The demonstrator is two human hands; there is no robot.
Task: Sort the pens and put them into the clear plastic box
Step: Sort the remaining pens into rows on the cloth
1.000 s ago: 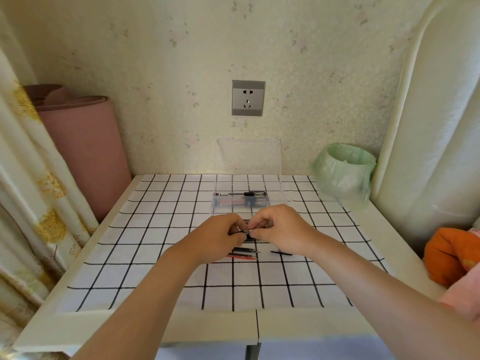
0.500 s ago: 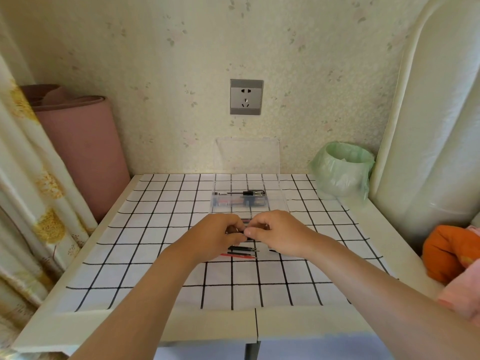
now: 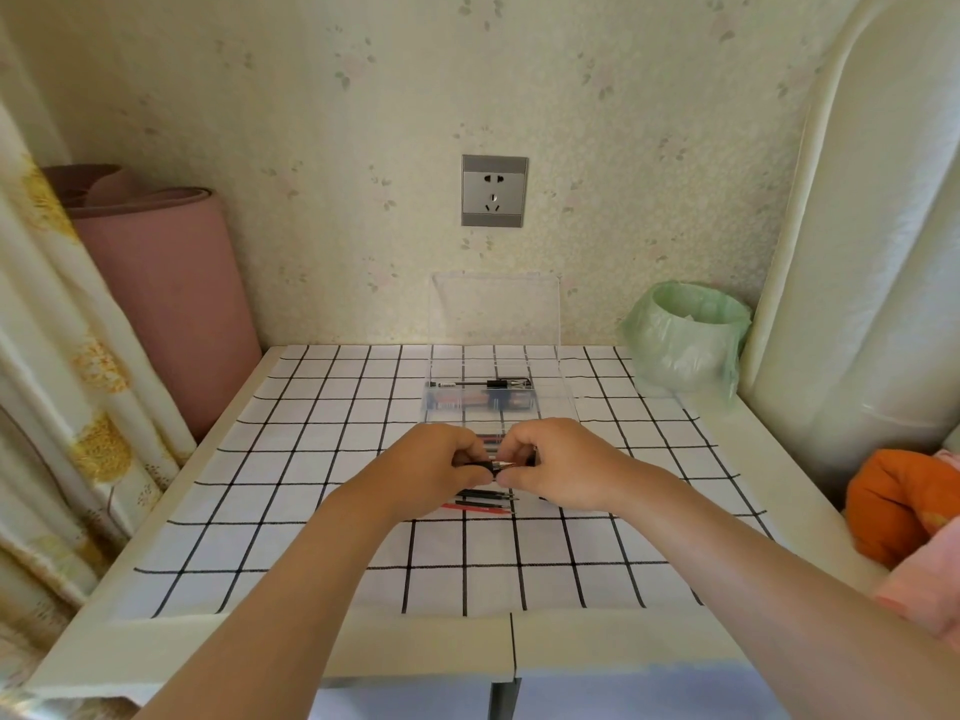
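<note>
Left hand (image 3: 431, 467) and right hand (image 3: 558, 462) meet above the checked cloth (image 3: 311, 459), each pinching one end of a dark pen (image 3: 500, 465). Loose pens (image 3: 480, 506) lie on the cloth just beneath the hands. Behind them the clear box (image 3: 566, 392), its lid (image 3: 493, 309) raised, holds other pens (image 3: 480, 394).

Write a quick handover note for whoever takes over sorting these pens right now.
Hands: left hand and right hand both pinch one black pen between them, just above the checked cloth.
Box: the clear plastic box sits open beyond the hands, lid upright.
Done: sorted pens lie in the box.
Left: the held pen, plus loose black pens and a red pen on the cloth beneath the hands.
</note>
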